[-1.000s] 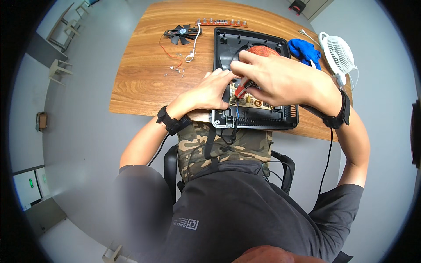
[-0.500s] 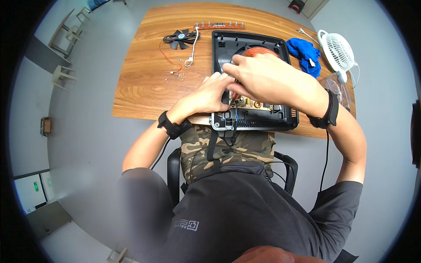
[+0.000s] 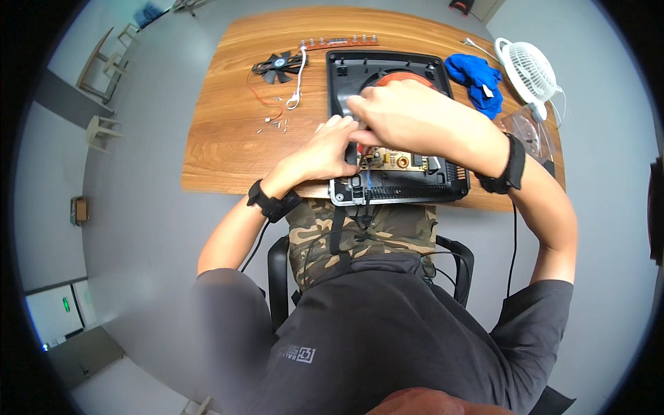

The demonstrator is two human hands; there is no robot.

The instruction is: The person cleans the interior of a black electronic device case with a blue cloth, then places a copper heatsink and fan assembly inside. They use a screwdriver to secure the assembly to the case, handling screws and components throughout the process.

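An opened black induction cooker housing (image 3: 443, 188) lies near the table's front edge. Inside are a copper-coloured coil (image 3: 408, 75) and, toward me, a circuit board (image 3: 418, 162). My left hand (image 3: 325, 151) reaches over the housing's left side, fingers bent and thumb down by the board's left end. Above the board, my right hand (image 3: 401, 114) is closed in a fist whose fingers meet the left fingertips. What lies between the hands is mostly covered by them, so I cannot make out what they grip. A blue wire (image 3: 369, 180) runs below the left thumb.
Left of the housing lie a black fan (image 3: 280, 67) with red leads, a white cable (image 3: 298, 90) and several small screws (image 3: 279, 125). A terminal strip (image 3: 339, 43) sits at the back. On the right are a blue cloth (image 3: 478, 83), a white fan (image 3: 529, 72) and a clear bag (image 3: 529, 135).
The whole view has shifted slightly. My right fist has turned a little, its raised knuckles now lower and flatter. My left hand keeps nearly the same place at the housing's left side.
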